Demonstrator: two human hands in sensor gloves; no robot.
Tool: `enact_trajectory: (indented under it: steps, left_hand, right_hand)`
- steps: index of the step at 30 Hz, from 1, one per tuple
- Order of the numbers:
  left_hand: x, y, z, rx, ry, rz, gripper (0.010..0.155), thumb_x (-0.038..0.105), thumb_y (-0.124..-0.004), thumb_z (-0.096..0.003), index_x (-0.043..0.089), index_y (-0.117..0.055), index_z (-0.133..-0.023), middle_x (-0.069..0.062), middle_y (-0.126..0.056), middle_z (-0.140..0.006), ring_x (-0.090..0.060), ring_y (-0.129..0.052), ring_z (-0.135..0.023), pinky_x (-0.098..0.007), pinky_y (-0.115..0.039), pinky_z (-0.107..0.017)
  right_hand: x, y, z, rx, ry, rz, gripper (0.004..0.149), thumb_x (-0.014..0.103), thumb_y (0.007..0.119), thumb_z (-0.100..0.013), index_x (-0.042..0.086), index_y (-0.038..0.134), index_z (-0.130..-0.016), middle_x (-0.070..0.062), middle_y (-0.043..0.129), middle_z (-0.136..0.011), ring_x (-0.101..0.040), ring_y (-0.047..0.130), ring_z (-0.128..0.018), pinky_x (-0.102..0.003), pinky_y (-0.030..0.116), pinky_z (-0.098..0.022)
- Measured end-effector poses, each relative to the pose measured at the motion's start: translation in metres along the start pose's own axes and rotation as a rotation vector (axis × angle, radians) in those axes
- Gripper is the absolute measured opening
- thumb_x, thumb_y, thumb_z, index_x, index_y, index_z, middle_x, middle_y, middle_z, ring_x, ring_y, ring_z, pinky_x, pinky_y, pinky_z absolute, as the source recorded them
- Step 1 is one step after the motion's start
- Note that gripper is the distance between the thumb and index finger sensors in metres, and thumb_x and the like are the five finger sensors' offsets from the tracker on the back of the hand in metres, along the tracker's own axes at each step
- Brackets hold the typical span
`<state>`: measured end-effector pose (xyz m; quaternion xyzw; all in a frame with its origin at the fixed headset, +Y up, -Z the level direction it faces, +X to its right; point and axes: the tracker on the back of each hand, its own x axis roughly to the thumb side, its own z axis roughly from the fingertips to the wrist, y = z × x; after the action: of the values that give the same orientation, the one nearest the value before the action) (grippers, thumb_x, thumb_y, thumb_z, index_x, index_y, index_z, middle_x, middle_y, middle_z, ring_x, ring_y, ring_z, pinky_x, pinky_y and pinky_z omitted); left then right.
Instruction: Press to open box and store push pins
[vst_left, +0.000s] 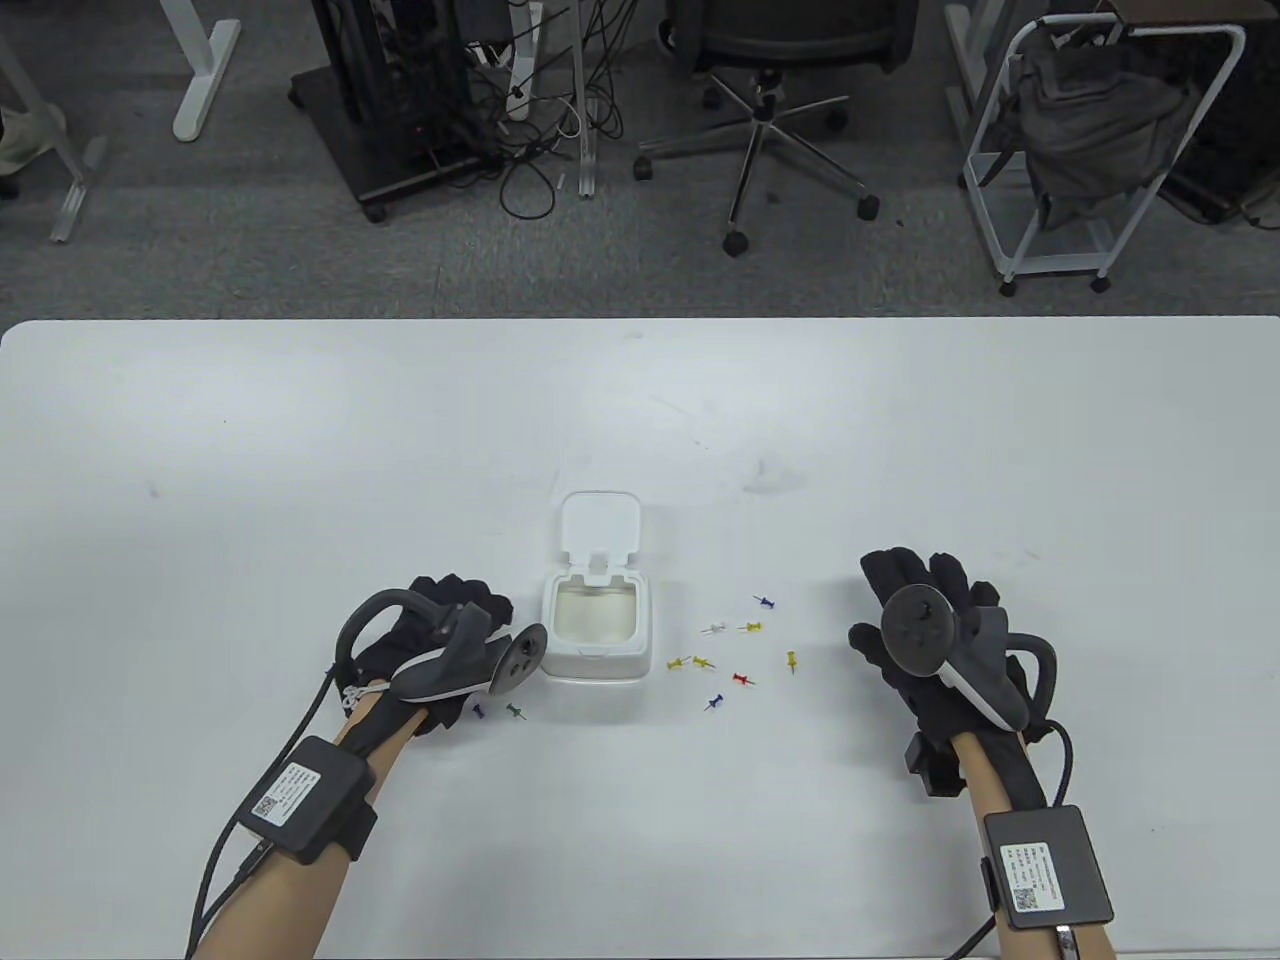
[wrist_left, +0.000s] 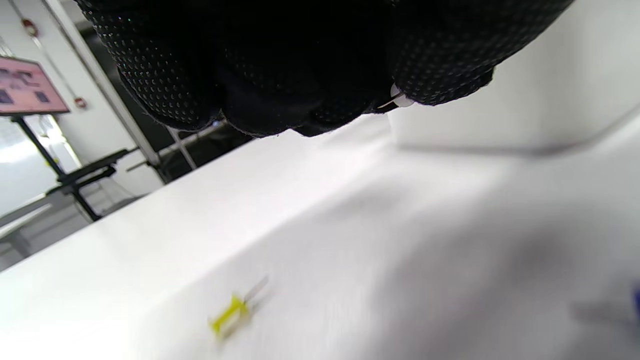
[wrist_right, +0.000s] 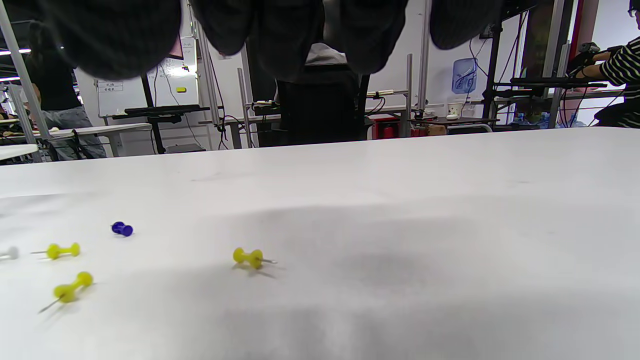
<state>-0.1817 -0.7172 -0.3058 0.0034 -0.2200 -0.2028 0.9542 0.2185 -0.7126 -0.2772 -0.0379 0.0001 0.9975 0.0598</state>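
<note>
Box (vst_left: 596, 622) open on tabletop (vst_left: 300, 450), lid up. Push pins (vst_left: 738, 650) scattered just right of box: light, sharp, roll easily; pinch by head. Left hand (wrist_left: 310, 65) fingers pinch a white pin (wrist_left: 397, 100); right hand (vst_left: 925, 625) fingers spread, empty.

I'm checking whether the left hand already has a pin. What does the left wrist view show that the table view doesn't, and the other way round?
Only the left wrist view shows a white push pin pinched at the left hand's fingertips, near the box wall. Only the table view shows the box with its lid flipped open, the right hand resting beside scattered pins, and a red pin. Both show the white table and the left hand.
</note>
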Motion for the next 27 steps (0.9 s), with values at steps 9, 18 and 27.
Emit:
enact_trajectory:
  steps: [9, 18, 27]
  left_hand:
    - [0.013, 0.037, -0.028, 0.052, 0.0, 0.133, 0.043, 0.048, -0.075, -0.0463, 0.034, -0.08, -0.087, 0.01, -0.091, -0.088, -0.015, -0.097, -0.07, -0.048, -0.082, -0.071]
    - [0.045, 0.044, -0.052, 0.03, -0.047, 0.119, 0.042, 0.048, -0.076, -0.0467, 0.036, -0.08, -0.087, 0.011, -0.09, -0.089, -0.015, -0.097, -0.072, -0.047, -0.081, -0.072]
    - [0.041, 0.045, -0.05, 0.018, -0.036, 0.094, 0.047, 0.048, -0.078, -0.0477, 0.036, -0.08, -0.093, 0.011, -0.089, -0.097, -0.015, -0.097, -0.08, -0.047, -0.08, -0.073]
  right_hand:
    - [-0.006, 0.003, -0.003, 0.022, 0.029, -0.024, 0.07, 0.054, 0.07, -0.04, 0.036, 0.046, -0.103, 0.006, 0.054, -0.12, -0.04, 0.051, -0.112, -0.068, 0.044, -0.077]
    - [-0.007, 0.002, -0.003, 0.012, 0.028, -0.02, 0.07, 0.054, 0.07, -0.04, 0.036, 0.046, -0.103, 0.006, 0.054, -0.12, -0.04, 0.051, -0.112, -0.068, 0.044, -0.077]
    - [-0.007, 0.002, -0.003, 0.004, 0.026, -0.017, 0.069, 0.052, 0.07, -0.041, 0.036, 0.046, -0.104, 0.006, 0.054, -0.12, -0.04, 0.051, -0.112, -0.068, 0.044, -0.077]
